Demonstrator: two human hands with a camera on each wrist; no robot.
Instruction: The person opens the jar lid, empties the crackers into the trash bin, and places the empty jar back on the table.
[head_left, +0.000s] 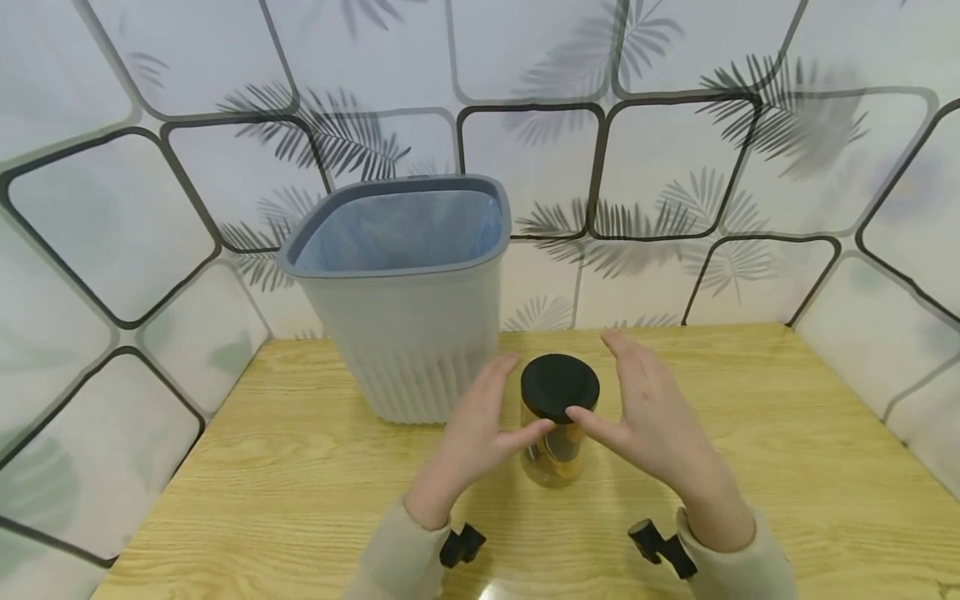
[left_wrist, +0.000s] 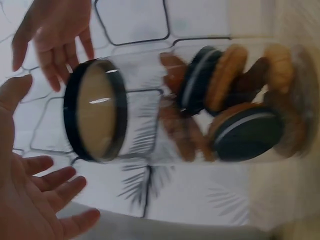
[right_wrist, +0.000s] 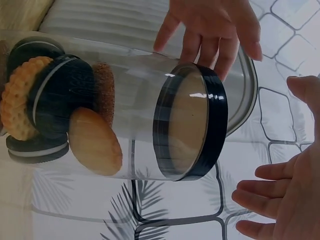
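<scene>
Wooden tabletop bears a vertical jar, lid up, between spread left hand and right hand.

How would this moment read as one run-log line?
left hand: open; right hand: open; jar between hands: upright, lid on, cookies inside; bin: left of jar

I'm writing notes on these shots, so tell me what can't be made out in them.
Head view: the floor inside the bin, hidden by its own front wall.
Right wrist view: the base of the jar, cut off by the left edge.
Right wrist view: the marks on the dark cookie, too faint to read.
Left wrist view: the cookies near the jar's base, blurred.
</scene>
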